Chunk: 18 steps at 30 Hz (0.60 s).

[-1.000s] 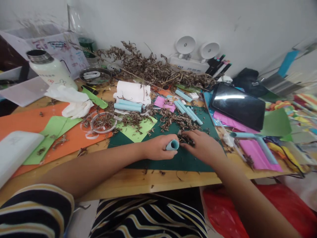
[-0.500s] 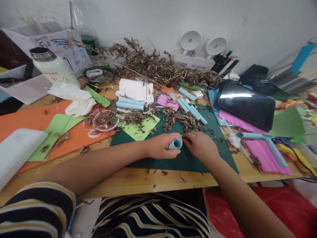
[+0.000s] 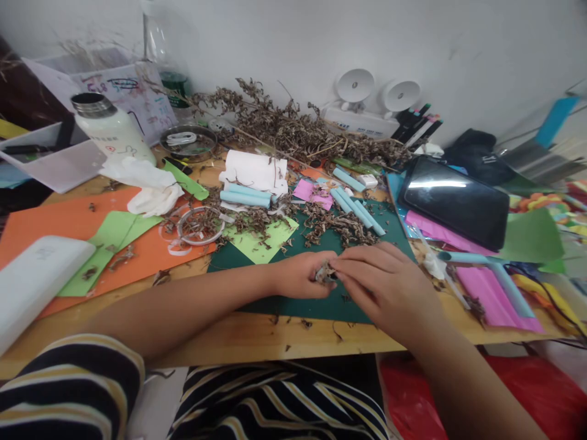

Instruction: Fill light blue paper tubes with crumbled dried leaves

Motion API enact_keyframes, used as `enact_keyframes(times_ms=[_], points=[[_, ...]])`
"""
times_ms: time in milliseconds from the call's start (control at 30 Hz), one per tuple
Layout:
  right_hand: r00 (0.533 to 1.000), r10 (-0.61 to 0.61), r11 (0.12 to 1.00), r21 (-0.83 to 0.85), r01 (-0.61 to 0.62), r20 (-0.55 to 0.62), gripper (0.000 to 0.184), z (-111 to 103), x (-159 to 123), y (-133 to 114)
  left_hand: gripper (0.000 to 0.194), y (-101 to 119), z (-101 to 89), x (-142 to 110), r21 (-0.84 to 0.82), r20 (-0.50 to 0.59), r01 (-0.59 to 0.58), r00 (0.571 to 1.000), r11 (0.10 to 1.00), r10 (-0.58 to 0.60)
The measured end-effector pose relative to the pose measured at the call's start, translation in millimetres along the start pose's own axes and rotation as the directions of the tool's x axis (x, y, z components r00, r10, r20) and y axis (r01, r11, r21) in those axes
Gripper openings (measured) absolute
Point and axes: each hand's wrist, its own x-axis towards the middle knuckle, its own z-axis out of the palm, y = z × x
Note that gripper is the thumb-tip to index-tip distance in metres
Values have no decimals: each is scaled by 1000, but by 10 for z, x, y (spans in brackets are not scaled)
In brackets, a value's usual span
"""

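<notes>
My left hand (image 3: 302, 275) is wrapped round a short blue paper tube, held upright over the green cutting mat (image 3: 284, 304). Dried leaves (image 3: 324, 273) cover most of the tube's mouth. At that opening, my right hand (image 3: 385, 278) pinches some of these dried leaves between thumb and fingers. Just beyond both hands, a heap of loose dried leaves (image 3: 332, 227) is spread on the mat. Rolled blue paper tubes (image 3: 351, 209) lie behind the heap, and two more blue tubes (image 3: 245, 195) rest by a white paper roll (image 3: 257, 171).
A leafy dried branch (image 3: 293, 131) stretches along the wall. To the left stand an uncapped bottle (image 3: 114, 131) and a white power bank (image 3: 46, 284) on orange paper (image 3: 27, 223). A black tablet (image 3: 454, 205) lies at right, beside pink paper (image 3: 493, 293). A roll of clear tape (image 3: 200, 241) sits left of the mat.
My right hand has come up from the mat to the tube's mouth with dried leaves. The opening, bare before, now has leaves on it. My left hand keeps its hold.
</notes>
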Motion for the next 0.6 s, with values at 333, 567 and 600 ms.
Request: enact_keyframes(times_ms=[333,567,600], points=[[984,109,993,67,-100,-143,11,108,-45,-99,15,45,-22,-1,1,21,-56,998,998,56],[951,291,935,242,-258,-108,10,176,2,-106,20,19,-3,15,-17,35,-64,997,998,65],[955,280,935,255,-248,-101,10,170,0,-94,19,20,-1,16,-9,36,-74,997,997,74]])
